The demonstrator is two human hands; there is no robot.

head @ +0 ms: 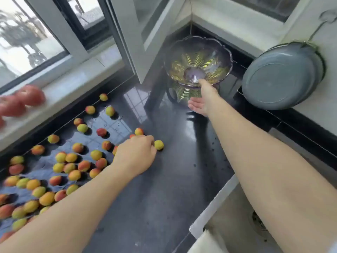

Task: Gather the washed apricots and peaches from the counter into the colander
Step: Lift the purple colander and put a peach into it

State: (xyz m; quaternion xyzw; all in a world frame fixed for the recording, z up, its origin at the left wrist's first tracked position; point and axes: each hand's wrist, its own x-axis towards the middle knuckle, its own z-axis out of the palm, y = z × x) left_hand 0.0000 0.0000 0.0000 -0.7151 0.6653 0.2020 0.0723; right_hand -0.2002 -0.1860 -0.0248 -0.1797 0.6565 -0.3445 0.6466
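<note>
Several small yellow, orange and red apricots lie scattered on the wet black counter at the left. My left hand lies knuckles-up over the right edge of the group, its fingers curled down round fruit that peeks out beneath it. A yellow apricot sits just past the fingertips. Larger red peaches rest on the white windowsill at the far left. The purple scalloped colander stands empty in the back corner. My right hand reaches to its near rim and grips it, fingers inside, thumb below.
An open window sash juts over the counter just left of the colander. A grey basin hangs on the right wall. The sink with its drain is at lower right, with a white cloth on its corner.
</note>
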